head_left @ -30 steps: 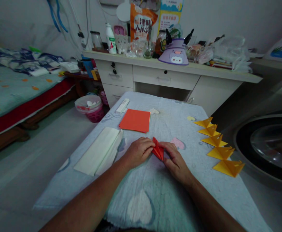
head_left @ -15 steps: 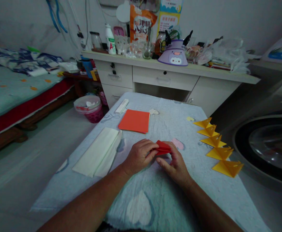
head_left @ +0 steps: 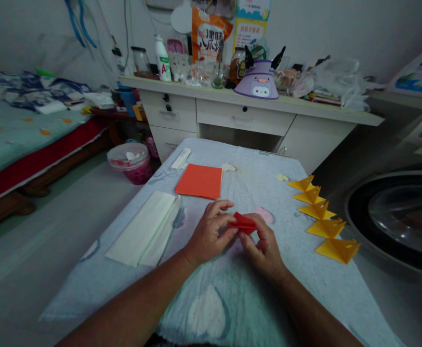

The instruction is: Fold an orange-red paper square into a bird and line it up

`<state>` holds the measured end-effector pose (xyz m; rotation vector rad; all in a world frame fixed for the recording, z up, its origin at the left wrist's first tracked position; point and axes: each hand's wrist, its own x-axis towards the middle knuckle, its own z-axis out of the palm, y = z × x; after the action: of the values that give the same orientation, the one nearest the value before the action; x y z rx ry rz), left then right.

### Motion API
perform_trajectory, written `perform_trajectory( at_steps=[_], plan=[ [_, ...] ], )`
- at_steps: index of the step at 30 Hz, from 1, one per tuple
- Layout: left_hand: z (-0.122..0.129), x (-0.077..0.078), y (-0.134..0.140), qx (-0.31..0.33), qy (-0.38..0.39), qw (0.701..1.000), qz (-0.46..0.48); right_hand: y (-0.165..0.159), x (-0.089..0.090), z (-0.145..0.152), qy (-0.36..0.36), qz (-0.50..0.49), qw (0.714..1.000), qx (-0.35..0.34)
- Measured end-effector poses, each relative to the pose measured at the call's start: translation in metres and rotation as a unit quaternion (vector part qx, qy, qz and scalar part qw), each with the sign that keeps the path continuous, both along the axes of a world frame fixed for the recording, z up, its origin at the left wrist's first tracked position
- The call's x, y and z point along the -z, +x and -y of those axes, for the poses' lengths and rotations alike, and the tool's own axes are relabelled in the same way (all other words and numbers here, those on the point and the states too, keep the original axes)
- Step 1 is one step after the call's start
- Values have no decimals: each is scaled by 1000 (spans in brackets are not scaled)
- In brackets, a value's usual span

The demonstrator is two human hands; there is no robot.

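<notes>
A small piece of folded red paper [head_left: 243,222] is held between my two hands, above the middle of the cloth-covered table. My left hand [head_left: 211,232] pinches its left end between thumb and fingers, with the index finger raised off it. On the right end, my right hand [head_left: 263,243] grips the paper with thumb below and fingers behind. A stack of orange-red paper squares [head_left: 200,181] lies just beyond my left hand. Along the table's right side stand several folded yellow paper pieces [head_left: 325,227] in a row.
Left of my hands lies a folded whitish sheet [head_left: 142,230], with a small white box [head_left: 180,159] farther back. A pink bin [head_left: 138,171] stands on the floor at left. Behind the table is a cluttered white desk [head_left: 247,118]; a washing machine [head_left: 395,193] stands at right.
My left index finger has lifted off the red paper. My right thumb has closed in against the paper's near edge. The view has shifted slightly.
</notes>
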<state>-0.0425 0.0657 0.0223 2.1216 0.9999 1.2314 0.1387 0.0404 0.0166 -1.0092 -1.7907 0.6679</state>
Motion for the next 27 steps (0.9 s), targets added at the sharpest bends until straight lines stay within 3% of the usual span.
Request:
perform_trajectory(
  at_steps=[8, 19, 27],
  plan=[
    [-3, -1, -2, 102, -97, 987, 82, 1, -6, 2, -3, -9, 1000, -4],
    [-5, 1, 2, 84, -164, 958, 219, -2, 0, 7, -53, -61, 997, -9],
    [-3, 2, 5, 59, -292, 908, 294, -5, -1, 5, -107, -141, 984, -23]
  ],
)
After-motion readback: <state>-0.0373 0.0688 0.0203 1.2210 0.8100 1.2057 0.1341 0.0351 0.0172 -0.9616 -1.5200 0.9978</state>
